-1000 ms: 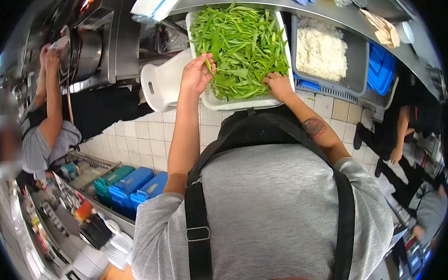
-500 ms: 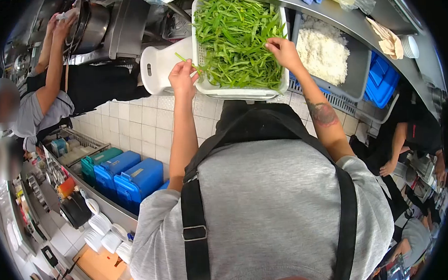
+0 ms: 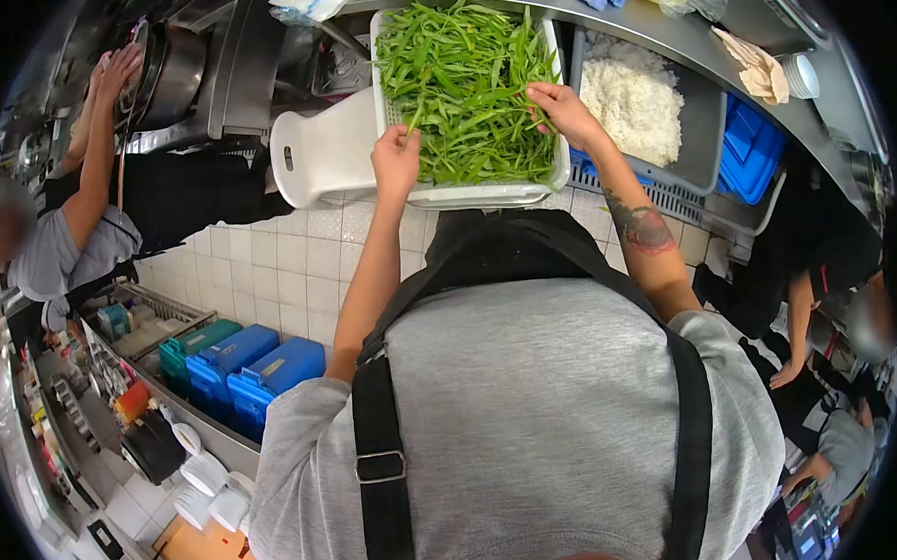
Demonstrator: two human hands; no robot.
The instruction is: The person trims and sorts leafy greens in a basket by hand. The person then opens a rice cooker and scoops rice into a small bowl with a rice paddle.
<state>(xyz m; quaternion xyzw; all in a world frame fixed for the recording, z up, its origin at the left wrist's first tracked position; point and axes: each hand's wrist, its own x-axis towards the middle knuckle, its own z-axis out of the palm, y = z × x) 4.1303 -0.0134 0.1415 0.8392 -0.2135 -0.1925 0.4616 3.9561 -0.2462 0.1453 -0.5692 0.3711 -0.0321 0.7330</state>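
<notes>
A white plastic basket (image 3: pixel 465 193) is heaped with long, narrow green leaves and stalks (image 3: pixel 464 69) that look like water spinach. At its near left corner my left hand (image 3: pixel 396 162) is closed, with a green stalk (image 3: pixel 417 119) sticking up from the fingertips. Over the right part of the heap, my right hand (image 3: pixel 563 113) pinches some of the leafy greens between thumb and fingers. The fingertips of both hands partly cover what they hold.
Right of the basket stands a grey tub (image 3: pixel 702 119) of white rice (image 3: pixel 636 107). A white stool (image 3: pixel 328 150) is on the left. A steel counter (image 3: pixel 678 32) runs along the back. One co-worker (image 3: pixel 76 226) is at a pot on the left; others are at right.
My left hand has moved right, from outside the basket to its near left corner, and its stalk now points up over the heap. The right hand stays over the greens.
</notes>
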